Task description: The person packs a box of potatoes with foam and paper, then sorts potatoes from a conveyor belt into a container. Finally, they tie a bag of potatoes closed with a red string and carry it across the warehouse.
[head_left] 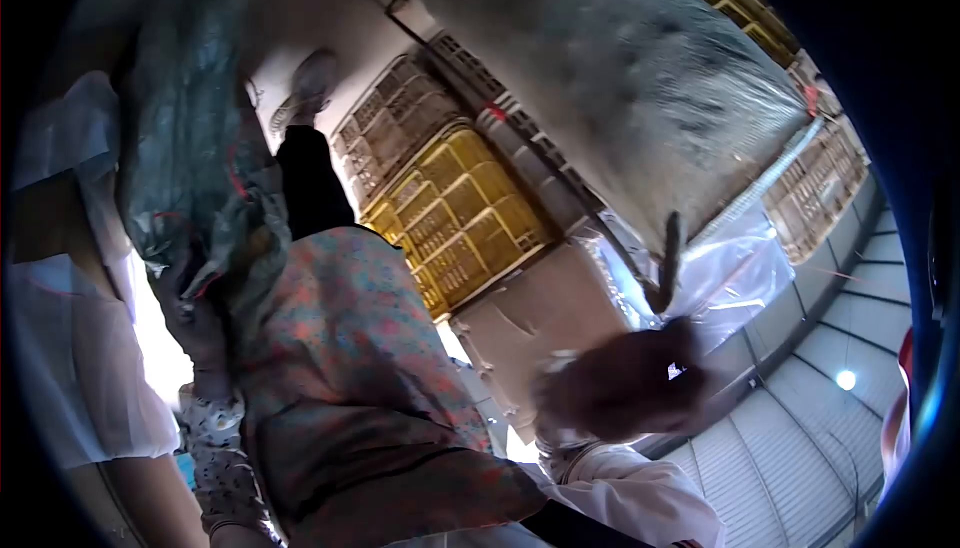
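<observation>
At the left, my left hand (206,353), below a spotted sleeve, has its fingers closed on the gathered end of a greenish translucent plastic sack (180,138). Thin red strands show on the sack. My right hand (625,383), smeared by motion, is raised in front of a brown cardboard box (535,323), its fingers not distinct. Just above it is the curved end of a dark hooked rod (662,283). A large grey plastic-covered bundle (640,98) lies beyond the rod. Between my hands hangs my flower-patterned apron (350,348).
Yellow plastic crates (460,203) and pale crates (385,128) stand ahead. Clear plastic film (735,273) lies beside the cardboard box. Pale translucent sheeting (85,368) hangs at far left. Ribbed panels (790,448) fill the lower right. My black trouser leg (312,183) shows near the top.
</observation>
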The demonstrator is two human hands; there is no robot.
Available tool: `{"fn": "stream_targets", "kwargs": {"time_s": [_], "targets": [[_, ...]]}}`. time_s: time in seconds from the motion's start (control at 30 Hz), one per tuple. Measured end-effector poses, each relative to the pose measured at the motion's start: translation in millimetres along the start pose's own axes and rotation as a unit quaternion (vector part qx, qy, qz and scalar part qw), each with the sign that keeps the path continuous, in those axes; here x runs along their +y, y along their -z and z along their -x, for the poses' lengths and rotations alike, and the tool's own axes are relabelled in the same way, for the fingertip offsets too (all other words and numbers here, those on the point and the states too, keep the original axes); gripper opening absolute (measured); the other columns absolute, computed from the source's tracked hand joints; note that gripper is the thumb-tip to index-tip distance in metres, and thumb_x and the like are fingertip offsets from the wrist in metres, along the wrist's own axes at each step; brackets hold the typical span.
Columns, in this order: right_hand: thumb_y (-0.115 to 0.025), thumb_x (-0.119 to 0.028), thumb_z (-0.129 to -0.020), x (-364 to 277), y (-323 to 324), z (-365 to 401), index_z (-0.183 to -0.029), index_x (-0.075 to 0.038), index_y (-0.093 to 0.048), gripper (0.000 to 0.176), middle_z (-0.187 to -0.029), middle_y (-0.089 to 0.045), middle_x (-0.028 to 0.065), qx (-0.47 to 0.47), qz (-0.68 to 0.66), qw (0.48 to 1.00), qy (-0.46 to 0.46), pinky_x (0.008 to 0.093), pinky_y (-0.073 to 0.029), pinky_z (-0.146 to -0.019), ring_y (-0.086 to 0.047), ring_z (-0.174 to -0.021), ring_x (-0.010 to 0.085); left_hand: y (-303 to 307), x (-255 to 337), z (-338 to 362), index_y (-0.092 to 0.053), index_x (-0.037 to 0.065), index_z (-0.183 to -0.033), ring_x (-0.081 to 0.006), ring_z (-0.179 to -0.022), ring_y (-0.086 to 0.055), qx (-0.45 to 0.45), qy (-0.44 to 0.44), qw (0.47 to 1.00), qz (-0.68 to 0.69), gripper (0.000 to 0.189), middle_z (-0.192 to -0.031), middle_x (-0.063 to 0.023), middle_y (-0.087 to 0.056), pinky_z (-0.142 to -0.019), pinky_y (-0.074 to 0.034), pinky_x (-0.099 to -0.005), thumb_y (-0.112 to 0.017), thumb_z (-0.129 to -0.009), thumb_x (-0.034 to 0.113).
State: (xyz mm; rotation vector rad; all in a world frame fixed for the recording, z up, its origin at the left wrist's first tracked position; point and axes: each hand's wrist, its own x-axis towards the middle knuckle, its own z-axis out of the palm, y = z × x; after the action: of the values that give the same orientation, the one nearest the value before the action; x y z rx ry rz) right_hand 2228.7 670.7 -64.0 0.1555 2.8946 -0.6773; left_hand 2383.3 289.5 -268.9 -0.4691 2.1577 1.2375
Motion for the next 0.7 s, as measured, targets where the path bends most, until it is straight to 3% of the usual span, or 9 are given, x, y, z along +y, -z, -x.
{"fn": "stream_targets", "kwargs": {"time_s": [0.07, 0.1, 0.13, 0.2, 0.23, 0.27, 0.33, 0.53, 0.7], "targets": [[-0.064, -0.009, -0.083, -6.3, -72.8, 13.2, -0.114, 0.002, -0.060, 0.033, -0.114, -0.061, 0.0216, -0.202, -0.117, 0.972, -0.041, 0.0432, -0.046, -0.090, -0.058, -0.106, 0.0375, -15.7, 4.0, -4.1, -0.060, 0.000, -0.121, -0.0296, -0.122, -0.051, 0.034, 0.000, 0.998, 0.050, 0.041, -0.119, -0.0159, -0.062, -0.106, -0.038, -0.0427, -0.044, -0.099, 0.032], [-0.070, -0.010, -0.078, 25.9, -150.2, 27.7, -0.117, 0.000, -0.057, 0.042, -0.109, -0.060, 0.0208, -0.106, -0.120, 0.986, -0.037, 0.0446, -0.047, -0.084, -0.059, -0.097, 0.0366, -4.4, 5.6, -9.4, -0.060, 0.001, -0.120, -0.0352, -0.124, -0.048, -0.003, -0.104, 0.974, -0.203, 0.044, -0.115, -0.0155, -0.063, -0.111, -0.031, -0.0457, -0.040, -0.100, 0.035], [-0.067, -0.015, -0.081, 72.6, -216.9, 41.5, -0.126, -0.001, -0.053, 0.050, -0.107, -0.059, 0.0193, -0.083, -0.128, 0.982, -0.112, 0.0451, -0.045, -0.086, -0.056, -0.097, 0.0371, -4.9, 2.6, -4.6, -0.060, 0.002, -0.120, -0.0372, -0.123, -0.048, -0.018, -0.084, 0.974, -0.210, 0.045, -0.114, -0.0159, -0.063, -0.112, -0.028, -0.0478, -0.039, -0.100, 0.036], [-0.065, -0.023, -0.086, 139.2, -301.7, 6.9, -0.130, -0.007, -0.052, 0.049, -0.097, -0.061, 0.0198, -0.128, -0.009, 0.980, -0.154, 0.0450, -0.048, -0.078, -0.059, -0.092, 0.0351, -12.7, 4.3, -1.9, -0.059, 0.003, -0.120, -0.0382, -0.120, -0.050, -0.026, -0.095, 0.971, -0.218, 0.045, -0.113, -0.0159, -0.063, -0.112, -0.026, -0.0521, -0.039, -0.100, 0.038], [-0.064, -0.027, -0.086, 201.0, -365.9, 3.0, -0.129, -0.009, -0.052, 0.048, -0.094, -0.063, 0.0206, -0.083, 0.073, 0.989, -0.097, 0.0447, -0.050, -0.073, -0.061, -0.087, 0.0363, -17.4, 9.0, -2.7, -0.059, 0.003, -0.119, -0.0372, -0.117, -0.052, -0.025, -0.122, 0.968, -0.220, 0.045, -0.112, -0.0154, -0.064, -0.111, -0.027, -0.0543, -0.039, -0.100, 0.038], [-0.063, -0.030, -0.087, 237.2, -391.3, -10.9, -0.121, -0.008, -0.057, 0.041, -0.092, -0.064, 0.0199, -0.156, 0.131, 0.970, -0.131, 0.0442, -0.051, -0.070, -0.062, -0.081, 0.0363, -17.9, 5.8, -1.4, -0.060, 0.002, -0.117, -0.0358, -0.112, -0.056, -0.055, -0.132, 0.970, -0.197, 0.042, -0.114, -0.0148, -0.063, -0.109, -0.031, -0.0544, -0.051, -0.095, 0.037], [-0.062, -0.031, -0.087, 304.2, -438.6, -38.6, -0.113, -0.007, -0.061, 0.035, -0.089, -0.065, 0.0191, -0.272, 0.238, 0.916, -0.175, 0.0436, -0.051, -0.068, -0.063, -0.076, 0.0361, -17.2, 6.7, -4.4, -0.060, 0.003, -0.116, -0.0344, -0.106, -0.058, -0.079, -0.115, 0.964, -0.228, 0.040, -0.112, -0.0144, -0.063, -0.107, -0.033, -0.0563, -0.052, -0.094, 0.036], [-0.062, -0.019, -0.084, 371.0, -514.1, -57.4, -0.108, -0.006, -0.059, 0.028, -0.093, -0.063, 0.0185, -0.218, 0.219, 0.911, -0.272, 0.0428, -0.050, -0.072, -0.060, -0.082, 0.0354, -26.9, 19.3, -13.7, -0.061, 0.007, -0.107, -0.0313, -0.092, -0.060, -0.078, -0.107, 0.955, -0.266, 0.032, -0.103, -0.0127, -0.064, -0.104, -0.036, -0.0595, -0.051, -0.093, 0.034], [-0.062, -0.010, -0.083, 258.7, -479.9, -28.7, -0.105, -0.005, -0.058, 0.023, -0.095, -0.061, 0.0179, -0.037, -0.016, 0.979, -0.202, 0.0422, -0.048, -0.076, -0.058, -0.086, 0.0348, -26.4, 17.6, -11.5, -0.059, 0.008, -0.111, -0.0280, -0.099, -0.060, -0.086, -0.127, 0.954, -0.256, 0.033, -0.107, -0.0096, -0.063, -0.106, -0.032, -0.0569, -0.048, -0.090, 0.030]]}}
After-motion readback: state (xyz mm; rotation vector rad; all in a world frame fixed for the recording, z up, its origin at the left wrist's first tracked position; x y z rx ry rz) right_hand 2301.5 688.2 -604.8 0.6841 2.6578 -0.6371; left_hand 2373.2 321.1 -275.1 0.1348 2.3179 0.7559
